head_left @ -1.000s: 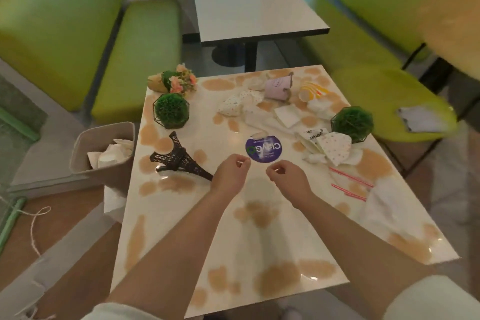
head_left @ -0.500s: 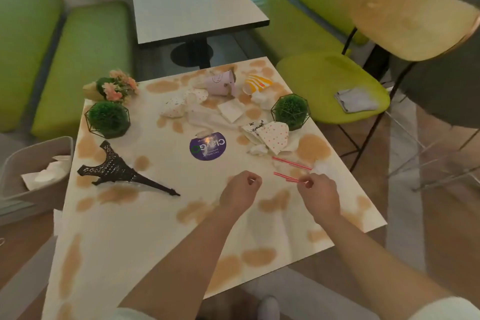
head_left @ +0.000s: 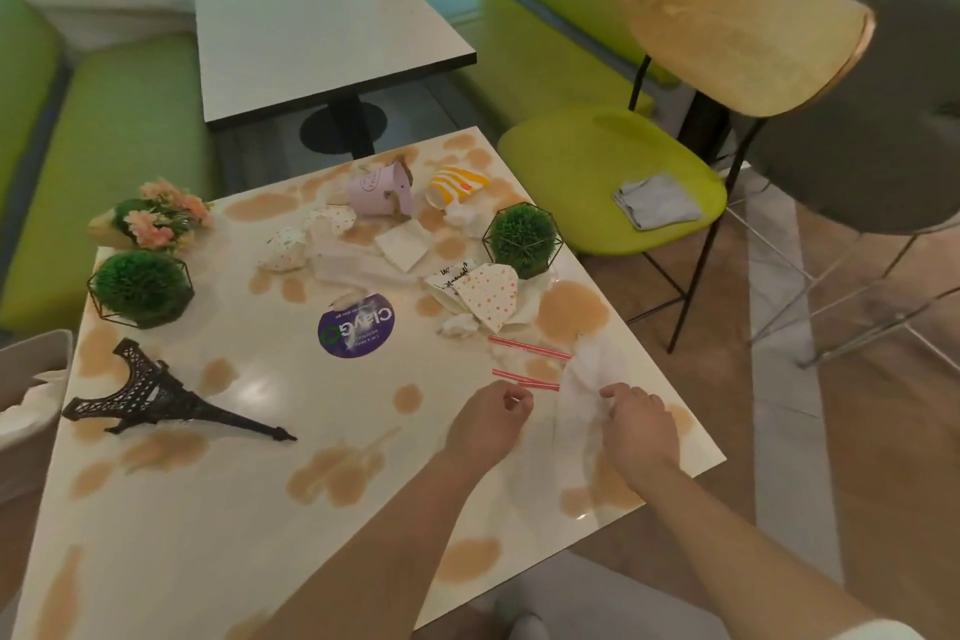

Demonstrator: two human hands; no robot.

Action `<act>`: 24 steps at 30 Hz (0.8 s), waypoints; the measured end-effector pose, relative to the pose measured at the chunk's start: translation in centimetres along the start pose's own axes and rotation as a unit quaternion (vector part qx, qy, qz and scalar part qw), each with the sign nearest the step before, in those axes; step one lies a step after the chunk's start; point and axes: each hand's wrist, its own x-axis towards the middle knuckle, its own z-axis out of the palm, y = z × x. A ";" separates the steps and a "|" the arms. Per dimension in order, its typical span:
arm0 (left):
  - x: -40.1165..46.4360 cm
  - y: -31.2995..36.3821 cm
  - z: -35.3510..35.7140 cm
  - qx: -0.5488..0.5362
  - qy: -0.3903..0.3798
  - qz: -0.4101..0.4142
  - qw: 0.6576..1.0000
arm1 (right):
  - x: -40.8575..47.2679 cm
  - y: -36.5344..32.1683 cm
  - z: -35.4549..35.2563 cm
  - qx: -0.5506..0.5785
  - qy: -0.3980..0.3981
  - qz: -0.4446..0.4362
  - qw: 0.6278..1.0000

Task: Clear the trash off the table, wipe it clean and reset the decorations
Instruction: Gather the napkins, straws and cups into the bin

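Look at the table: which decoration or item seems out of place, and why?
The Eiffel Tower model lies toppled on its side near the left edge. A pink cup is tipped over among the wrappers, and tan stains blotch the table.

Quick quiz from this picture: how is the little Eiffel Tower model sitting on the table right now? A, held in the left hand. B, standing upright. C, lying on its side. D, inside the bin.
C: the Eiffel Tower model lies on its side on the table, its tip pointing toward the left hand, which does not touch it.
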 end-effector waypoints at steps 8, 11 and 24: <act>0.7 2.5 1.0 -0.038 -0.027 0.039 0.998 | 0.7 0.8 -1.6 0.179 0.091 0.023 0.979; 0.0 5.0 0.5 -0.084 -0.041 0.076 0.993 | 0.7 -0.3 -3.4 0.263 0.127 0.035 0.956; 1.3 6.0 -0.4 -0.350 -0.043 -0.050 0.934 | 1.3 -5.3 -4.6 0.332 0.002 -0.075 0.940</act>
